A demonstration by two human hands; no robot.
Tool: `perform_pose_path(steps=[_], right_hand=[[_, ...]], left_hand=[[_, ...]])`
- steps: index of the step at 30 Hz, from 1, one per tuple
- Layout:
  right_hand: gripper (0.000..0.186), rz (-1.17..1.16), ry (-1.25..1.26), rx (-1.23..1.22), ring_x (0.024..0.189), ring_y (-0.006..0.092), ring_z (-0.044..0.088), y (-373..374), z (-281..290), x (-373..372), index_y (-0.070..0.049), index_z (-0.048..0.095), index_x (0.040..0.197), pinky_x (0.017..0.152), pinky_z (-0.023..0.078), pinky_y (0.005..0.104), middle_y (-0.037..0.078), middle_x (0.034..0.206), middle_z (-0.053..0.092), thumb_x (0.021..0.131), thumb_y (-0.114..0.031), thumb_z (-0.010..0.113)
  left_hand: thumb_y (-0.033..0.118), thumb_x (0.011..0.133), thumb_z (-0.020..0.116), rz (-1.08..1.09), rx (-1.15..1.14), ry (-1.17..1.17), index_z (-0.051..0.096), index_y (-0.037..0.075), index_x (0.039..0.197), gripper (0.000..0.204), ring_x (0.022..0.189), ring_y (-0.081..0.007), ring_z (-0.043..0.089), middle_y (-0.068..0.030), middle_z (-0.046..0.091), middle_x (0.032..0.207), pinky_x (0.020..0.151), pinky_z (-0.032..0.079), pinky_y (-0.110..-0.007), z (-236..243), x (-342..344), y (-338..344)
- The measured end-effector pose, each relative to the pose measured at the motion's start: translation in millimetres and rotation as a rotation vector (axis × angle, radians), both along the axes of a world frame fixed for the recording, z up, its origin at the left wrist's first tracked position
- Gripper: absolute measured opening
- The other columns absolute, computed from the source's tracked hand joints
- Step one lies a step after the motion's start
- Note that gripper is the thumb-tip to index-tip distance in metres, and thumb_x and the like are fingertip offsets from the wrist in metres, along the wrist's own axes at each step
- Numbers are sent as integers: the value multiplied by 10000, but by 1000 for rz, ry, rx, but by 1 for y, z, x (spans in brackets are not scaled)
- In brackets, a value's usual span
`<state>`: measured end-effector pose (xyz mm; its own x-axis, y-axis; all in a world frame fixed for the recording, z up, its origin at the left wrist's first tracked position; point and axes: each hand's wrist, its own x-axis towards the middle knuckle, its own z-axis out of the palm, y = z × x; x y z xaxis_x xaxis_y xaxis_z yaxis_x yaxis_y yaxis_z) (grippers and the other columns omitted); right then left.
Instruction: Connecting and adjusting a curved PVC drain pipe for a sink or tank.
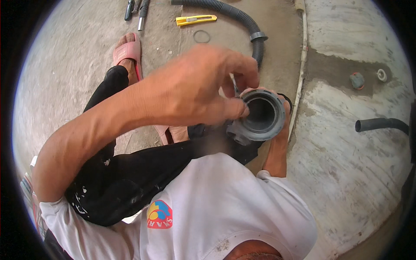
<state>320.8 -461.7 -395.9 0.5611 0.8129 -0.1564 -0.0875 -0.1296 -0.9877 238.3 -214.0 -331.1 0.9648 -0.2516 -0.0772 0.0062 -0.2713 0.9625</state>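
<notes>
1. Grey plastic is sitting at the centre of our clock: we are holding a hollow pipe fitting (266,121) in front of our white shirt (229,195), its round mouth facing up and a short stub pointing toward 7 or 8 o'clock.
2. Our right hand (286,119) is reaching up from 5 o'clock, its grip clamping the fitting from the side and behind, where part of it is hiding.
3. Our left hand (203,82) is coming in from 9 o'clock, slightly blurred. Its fingers are bending, and its thumb tip is overlapping the rim; we are not managing to tell whether this grip is clamping anything.
4. At 12 o'clock we are seeing a ribbed grey hose (237,16) curving over the floor (169,47).
5. Toward 11 o'clock a yellow cutter (196,20) is lying on the floor, with a thin dark ring (201,36) resting just below it.
6. At 10 o'clock two dark-handled tools are lying side by side, and our pink sandal (129,53) is resting nearer.
7. Between 2 and 3 o'clock a grey lump (357,81) is lying beside a small white round piece (381,75).
8. At 3 o'clock a black pipe (379,124) is pointing its open end toward us.
</notes>
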Motion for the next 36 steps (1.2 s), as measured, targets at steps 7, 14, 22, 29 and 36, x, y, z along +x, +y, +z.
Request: perform_pose_path(steps=[7, 14, 22, 29, 36], right_hand=[[376, 172, -59, -29, 846, 181, 679, 1, 4, -2, 42, 652, 1064, 807, 544, 305, 120, 985, 705, 839, -254, 705], [431, 299, -77, -81, 799, 187, 688, 5, 17, 2, 64, 656, 1030, 798, 553, 302, 130, 947, 711, 923, -351, 612], [400, 346, -99, 122, 708, 161, 671, 17, 13, 0, 47, 656, 923, 688, 539, 282, 96, 838, 700, 872, -350, 670], [749, 506, 250, 41, 916, 154, 659, 11, -3, 3, -6, 610, 1174, 819, 524, 307, 90, 1010, 691, 522, -118, 962], [1232, 46, 436, 269, 957, 217, 660, 0, -11, -13, -30, 218, 1445, 837, 517, 356, 158, 1001, 672, 498, -317, 952]], left_hand=[[137, 798, 688, -14, -348, 358, 664, -61, 1035, 310, 813, -187, 685, -148, 715, 868, 749, 527, -298, -11, -5, -5], [93, 880, 706, -105, -382, 446, 637, -51, 1053, 235, 857, -115, 661, -72, 693, 947, 774, 535, -248, -18, -8, -2], [83, 743, 782, 4, -69, 10, 614, 31, 1002, 313, 819, -176, 671, -62, 668, 864, 700, 502, -314, -17, -14, -10], [58, 757, 783, -64, 37, 135, 602, 42, 1029, 326, 767, -148, 644, -51, 636, 819, 620, 503, -311, -3, -13, -12], [-27, 798, 738, -16, -220, 201, 580, 55, 1266, 501, 662, -106, 617, -74, 656, 836, 530, 534, -235, -15, -21, -12]])
